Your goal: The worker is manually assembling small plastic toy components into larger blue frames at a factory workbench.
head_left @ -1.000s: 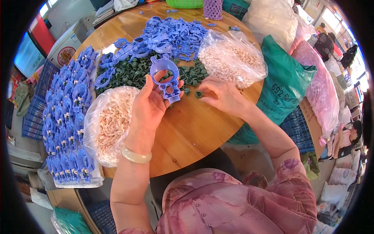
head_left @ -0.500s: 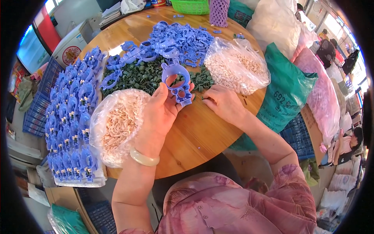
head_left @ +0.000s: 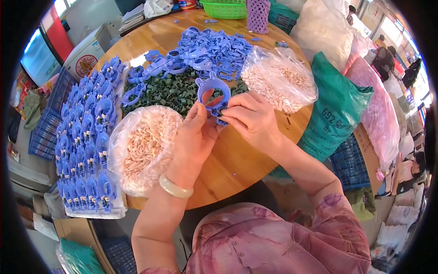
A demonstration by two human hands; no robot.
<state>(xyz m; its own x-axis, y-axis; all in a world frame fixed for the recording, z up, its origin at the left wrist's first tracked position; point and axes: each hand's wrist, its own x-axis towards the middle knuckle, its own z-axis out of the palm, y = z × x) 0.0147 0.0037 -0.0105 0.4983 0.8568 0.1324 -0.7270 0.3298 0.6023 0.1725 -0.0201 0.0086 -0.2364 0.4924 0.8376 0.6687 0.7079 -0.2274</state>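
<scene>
My left hand (head_left: 194, 137), wearing a pale bangle, is closed on a blue plastic ring frame (head_left: 212, 84) with two small ears on top. It holds the frame upright above the table's near half. My right hand (head_left: 258, 121) meets it from the right, thumb and fingertips pinched at the frame's lower end. A small dark green part (head_left: 221, 110) shows at those fingertips, mostly hidden by them. Behind the hands spreads a heap of dark green plastic parts (head_left: 171, 93), with a heap of small blue parts (head_left: 214, 45) farther back.
Clear bags of small cream pieces stand left (head_left: 143, 146) and right (head_left: 278, 80) on the round wooden table (head_left: 228, 178). A board at far left carries rows of blue frames (head_left: 84, 146) with dark parts attached. Green sacks (head_left: 335, 105) lean at the right edge; a green basket (head_left: 223, 9) sits behind.
My right hand has moved left and up from the green heap's edge to the frame's lower end. My left hand has shifted slightly right with the frame.
</scene>
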